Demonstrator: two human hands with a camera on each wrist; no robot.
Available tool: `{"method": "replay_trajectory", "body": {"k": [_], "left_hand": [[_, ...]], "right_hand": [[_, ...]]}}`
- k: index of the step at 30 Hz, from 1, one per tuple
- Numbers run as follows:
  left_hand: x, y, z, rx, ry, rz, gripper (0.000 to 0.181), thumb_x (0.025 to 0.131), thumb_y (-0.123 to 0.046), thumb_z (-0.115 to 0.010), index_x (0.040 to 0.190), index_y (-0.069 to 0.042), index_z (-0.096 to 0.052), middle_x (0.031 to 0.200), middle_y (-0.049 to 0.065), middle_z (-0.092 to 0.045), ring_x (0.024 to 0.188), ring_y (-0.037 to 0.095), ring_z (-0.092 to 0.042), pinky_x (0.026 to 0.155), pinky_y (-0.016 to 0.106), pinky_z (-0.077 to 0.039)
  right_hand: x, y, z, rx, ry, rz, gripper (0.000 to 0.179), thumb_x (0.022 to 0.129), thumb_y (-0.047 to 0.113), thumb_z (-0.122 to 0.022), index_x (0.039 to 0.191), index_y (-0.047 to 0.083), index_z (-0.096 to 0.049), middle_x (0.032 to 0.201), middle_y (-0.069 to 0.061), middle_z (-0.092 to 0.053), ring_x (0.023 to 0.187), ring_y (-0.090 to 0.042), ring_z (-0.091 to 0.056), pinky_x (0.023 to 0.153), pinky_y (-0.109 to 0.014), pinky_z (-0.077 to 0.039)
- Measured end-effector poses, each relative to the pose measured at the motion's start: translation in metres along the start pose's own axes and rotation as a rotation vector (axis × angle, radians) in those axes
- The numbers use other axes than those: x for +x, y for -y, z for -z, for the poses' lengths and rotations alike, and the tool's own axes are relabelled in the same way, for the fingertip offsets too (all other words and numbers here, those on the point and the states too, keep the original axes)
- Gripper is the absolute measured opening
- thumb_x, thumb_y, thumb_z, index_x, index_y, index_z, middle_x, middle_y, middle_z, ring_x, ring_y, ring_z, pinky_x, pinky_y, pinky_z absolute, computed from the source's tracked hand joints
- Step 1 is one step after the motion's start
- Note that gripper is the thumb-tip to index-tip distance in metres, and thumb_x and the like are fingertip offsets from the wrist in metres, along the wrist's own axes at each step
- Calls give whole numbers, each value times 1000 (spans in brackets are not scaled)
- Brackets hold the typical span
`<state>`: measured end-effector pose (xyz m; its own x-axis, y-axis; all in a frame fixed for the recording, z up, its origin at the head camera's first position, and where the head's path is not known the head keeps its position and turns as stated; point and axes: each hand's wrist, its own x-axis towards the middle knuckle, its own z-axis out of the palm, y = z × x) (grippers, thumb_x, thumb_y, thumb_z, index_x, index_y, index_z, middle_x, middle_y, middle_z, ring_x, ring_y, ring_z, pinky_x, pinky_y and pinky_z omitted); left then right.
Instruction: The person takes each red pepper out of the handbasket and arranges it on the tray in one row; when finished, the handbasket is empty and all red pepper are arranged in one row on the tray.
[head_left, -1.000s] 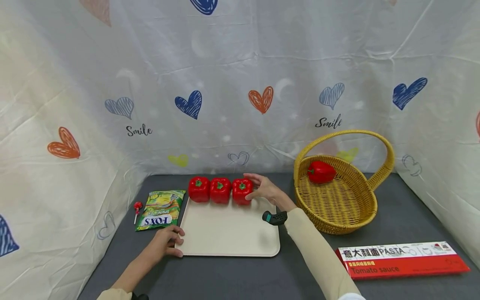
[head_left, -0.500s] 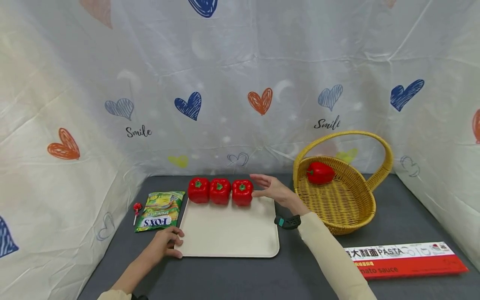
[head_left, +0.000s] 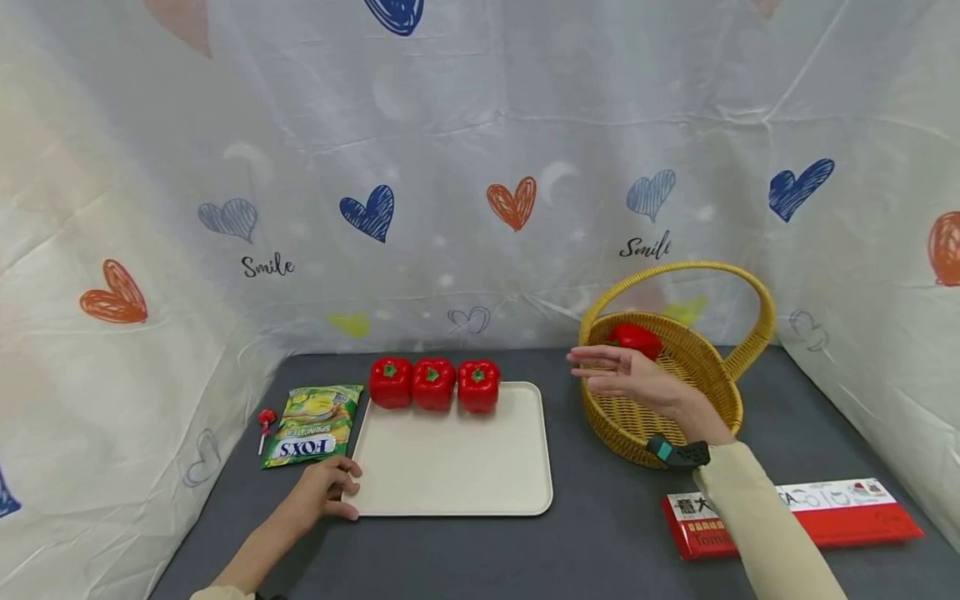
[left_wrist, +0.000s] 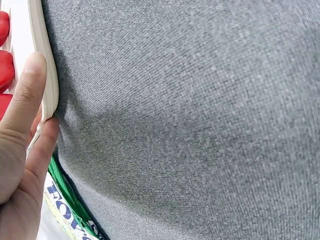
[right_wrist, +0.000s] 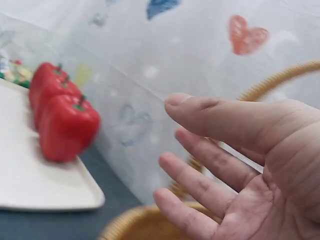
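Note:
In the head view, three red bell peppers stand in a row along the far edge of a cream tray. My left hand holds the tray's near-left corner, its thumb and fingers at the rim. A yellow wicker basket stands at the right, with one red bell pepper lying inside it. Over the basket's left side is my right hand, nothing in it. The right wrist view shows that hand with its fingers spread, apart from the peppers.
Left of the tray lie a green FOX'S candy bag and a red lollipop. A red-and-white pasta box lies at the near right, partly behind the right sleeve. A printed curtain closes off the back.
My right hand has let go of the rightmost pepper on the tray and moved right, to over the basket. My left hand stays at the tray's corner. The head view has shifted slightly.

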<state>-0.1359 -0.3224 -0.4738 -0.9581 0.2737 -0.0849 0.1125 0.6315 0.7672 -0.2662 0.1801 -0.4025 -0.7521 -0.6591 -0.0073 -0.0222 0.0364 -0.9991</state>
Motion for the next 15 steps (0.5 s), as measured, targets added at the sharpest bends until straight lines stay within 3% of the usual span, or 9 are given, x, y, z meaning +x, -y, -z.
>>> {"method": "replay_trajectory", "body": {"k": [4, 8, 12, 15], "left_hand": [[0, 1, -1, 27, -1, -1, 28, 59, 3, -87, 75, 2, -64, 99, 11, -58, 77, 13, -50, 60, 26, -46], [0, 1, 0, 50, -2, -17, 29, 58, 2, -87, 75, 1, -64, 99, 11, -58, 77, 10, -50, 61, 25, -46], [0, 0, 0, 37, 0, -13, 29, 58, 3, -87, 75, 2, -64, 98, 12, -58, 76, 10, -50, 61, 25, -46], [0, -1, -1, -23, 3, 32, 26, 62, 5, -84, 78, 4, -63, 99, 11, -57, 76, 11, -50, 61, 26, -47]], "right_hand": [[-22, 2, 28, -2, -62, -3, 43, 97, 0, -53, 137, -7, -42, 130, -6, -59, 117, -17, -57, 91, -34, -48], [-33, 2, 50, -40, -185, -25, 42, 97, 5, -55, 136, -9, -43, 121, 3, -64, 110, -9, -61, 86, -27, -50], [-35, -3, 68, -182, -315, -93, 52, 96, 19, -59, 139, -4, -42, 133, -6, -57, 110, -4, -58, 90, -27, -47], [-32, -8, 82, -288, -360, -148, 59, 95, 29, -62, 142, 1, -40, 146, -16, -41, 124, -16, -49, 100, -38, -40]]}}
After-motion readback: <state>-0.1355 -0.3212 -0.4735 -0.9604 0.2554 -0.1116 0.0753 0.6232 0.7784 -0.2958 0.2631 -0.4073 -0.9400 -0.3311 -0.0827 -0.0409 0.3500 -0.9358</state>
